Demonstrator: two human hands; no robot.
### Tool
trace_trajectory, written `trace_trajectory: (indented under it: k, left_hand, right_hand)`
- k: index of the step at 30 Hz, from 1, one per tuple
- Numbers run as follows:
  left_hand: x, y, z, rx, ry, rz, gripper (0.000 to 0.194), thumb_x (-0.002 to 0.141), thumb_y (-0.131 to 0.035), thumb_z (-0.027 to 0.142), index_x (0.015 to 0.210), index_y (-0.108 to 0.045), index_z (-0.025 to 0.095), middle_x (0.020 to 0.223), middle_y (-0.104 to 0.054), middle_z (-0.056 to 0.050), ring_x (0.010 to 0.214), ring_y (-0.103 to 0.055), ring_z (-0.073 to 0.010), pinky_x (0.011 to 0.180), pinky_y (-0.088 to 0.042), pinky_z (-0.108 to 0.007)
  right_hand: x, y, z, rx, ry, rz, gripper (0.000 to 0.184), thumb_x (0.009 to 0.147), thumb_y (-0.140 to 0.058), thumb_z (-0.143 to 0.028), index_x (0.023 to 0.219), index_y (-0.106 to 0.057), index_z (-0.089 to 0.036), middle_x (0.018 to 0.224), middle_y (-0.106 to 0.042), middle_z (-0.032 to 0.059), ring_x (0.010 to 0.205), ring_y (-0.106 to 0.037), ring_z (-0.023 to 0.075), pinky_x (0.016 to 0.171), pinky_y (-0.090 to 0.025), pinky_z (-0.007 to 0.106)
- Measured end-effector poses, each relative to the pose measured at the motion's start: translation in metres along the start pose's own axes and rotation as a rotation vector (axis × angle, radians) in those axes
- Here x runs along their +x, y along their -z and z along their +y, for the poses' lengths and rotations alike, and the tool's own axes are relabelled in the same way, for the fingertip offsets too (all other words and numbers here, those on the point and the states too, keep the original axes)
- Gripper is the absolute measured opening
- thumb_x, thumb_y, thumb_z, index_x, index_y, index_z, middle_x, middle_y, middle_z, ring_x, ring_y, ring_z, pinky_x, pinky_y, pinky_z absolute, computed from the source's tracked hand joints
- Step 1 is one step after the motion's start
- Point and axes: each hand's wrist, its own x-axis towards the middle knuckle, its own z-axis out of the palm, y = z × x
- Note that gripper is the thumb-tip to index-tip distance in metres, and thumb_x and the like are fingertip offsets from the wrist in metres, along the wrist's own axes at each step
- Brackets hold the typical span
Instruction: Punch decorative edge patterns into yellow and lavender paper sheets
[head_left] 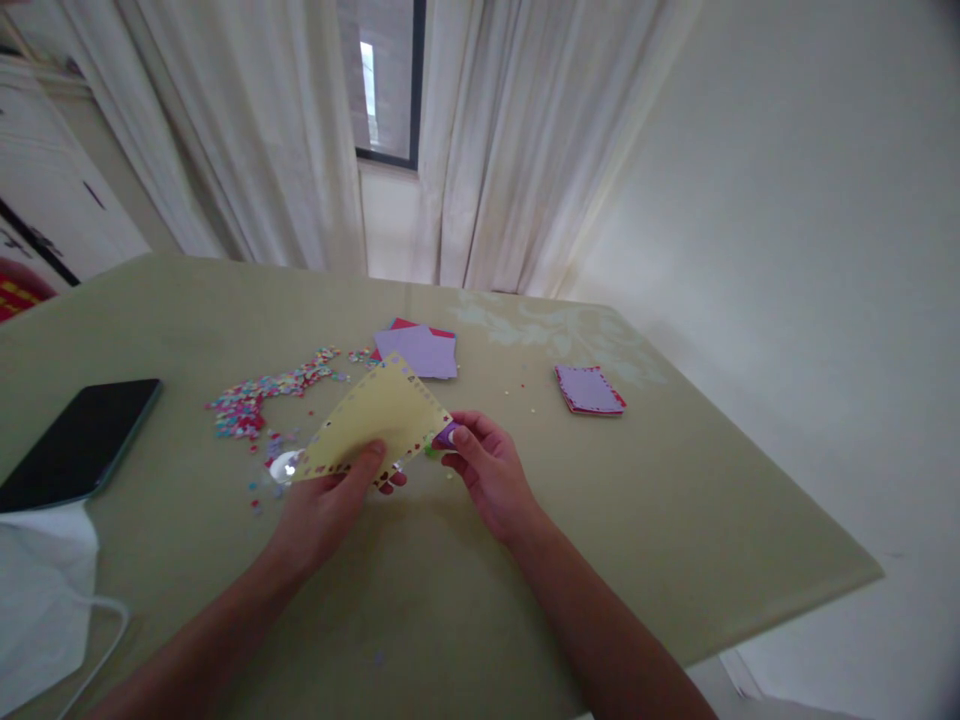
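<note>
A yellow square of paper [382,415] with small shapes punched along its edges is pinched in my left hand [330,510], thumb on top and fingers underneath. My right hand [491,470] grips a small purple and green craft punch [444,436] at the paper's right corner. The fingers hide part of the punch. Beyond the yellow sheet lies a loose stack of purple and red paper squares [424,352]. Off to the right sits a neat pile of purple and red squares [589,390] with punched edges.
Colourful paper confetti [259,400] is heaped left of my hands, with stray bits around it. A dark phone [79,440] and a white face mask [45,600] lie at the left. The table [675,540] ends near the wall on the right; curtains [255,130] hang behind.
</note>
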Motion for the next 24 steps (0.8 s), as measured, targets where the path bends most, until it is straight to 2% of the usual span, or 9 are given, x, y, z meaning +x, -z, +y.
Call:
trace_trajectory:
  k: [8, 13, 20, 24]
  left_hand:
    - [-0.0003, 0.0004, 0.0092, -0.015, 0.018, 0.054, 0.037, 0.079, -0.068, 0.059, 0.076, -0.076, 0.023, 0.067, -0.081, -0.006, 0.063, -0.076, -0.0296, 0.063, -0.064, -0.037]
    - [-0.0002, -0.0019, 0.0047, -0.006, 0.002, 0.012, 0.038, 0.079, -0.068, 0.058, 0.068, -0.077, 0.023, 0.068, -0.081, -0.008, 0.065, -0.077, -0.0307, 0.064, -0.064, -0.037]
    - [-0.0007, -0.0036, 0.0050, -0.074, -0.055, -0.017, 0.031, 0.079, -0.071, 0.051, 0.071, -0.079, 0.022, 0.069, -0.081, -0.007, 0.062, -0.077, -0.0294, 0.060, -0.064, -0.035]
    - [-0.0017, -0.0063, 0.0038, -0.108, -0.046, -0.037, 0.027, 0.079, -0.073, 0.048, 0.071, -0.079, 0.022, 0.069, -0.080, -0.007, 0.061, -0.076, -0.0293, 0.057, -0.064, -0.035]
  right_hand:
    - [0.0023, 0.0007, -0.0010, -0.076, 0.039, -0.007, 0.043, 0.072, -0.095, -0.050, 0.100, -0.079, -0.021, 0.091, -0.080, 0.0042, 0.079, -0.070, 0.0161, 0.067, -0.047, 0.026]
    - [0.0024, 0.0023, 0.0012, -0.089, 0.050, -0.007, 0.042, 0.072, -0.095, -0.050, 0.097, -0.079, -0.021, 0.089, -0.079, 0.0036, 0.076, -0.066, 0.0155, 0.066, -0.044, 0.026]
    - [0.0009, 0.0009, -0.0037, -0.102, 0.084, 0.054, 0.048, 0.072, -0.094, -0.056, 0.098, -0.077, -0.020, 0.081, -0.073, 0.0013, 0.063, -0.055, 0.0117, 0.058, -0.039, 0.026]
    - [-0.0006, -0.0017, -0.0066, -0.072, 0.060, 0.039, 0.049, 0.071, -0.094, -0.057, 0.098, -0.076, -0.020, 0.080, -0.072, 0.0010, 0.063, -0.058, 0.0115, 0.057, -0.040, 0.025]
